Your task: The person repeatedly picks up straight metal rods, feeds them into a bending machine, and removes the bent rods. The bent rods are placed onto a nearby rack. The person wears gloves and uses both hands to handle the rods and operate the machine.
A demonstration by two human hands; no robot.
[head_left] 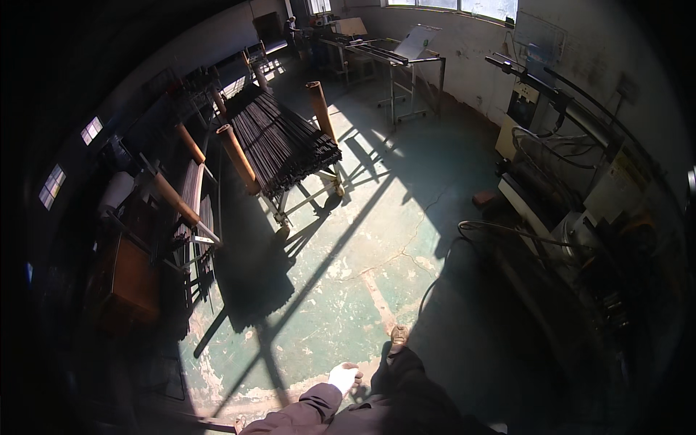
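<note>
My left hand (344, 378) hangs low over the floor, near the lower edge of the view, at the end of a dark brownish sleeve (316, 403). Strong sunlight makes the back of it look white, perhaps from a glove. Its fingers curl inward, and I see no object in them. No part of my right hand shows. Beyond my left hand is one brown shoe (399, 336) on the floor, below a dark trouser leg. Ahead and to the left stands a wheeled rack (307, 196) loaded with long, thin dark bars (279, 141).
Brown tube-covered posts (238, 159) rise at the rack's corners. Another rack with similar posts (176, 198) stands left, near a brown cabinet (135, 283). Machinery (551, 196) with a looping hose (464, 226) lines the right. A metal-framed table (395, 61) and a distant person (291, 30) are farther back.
</note>
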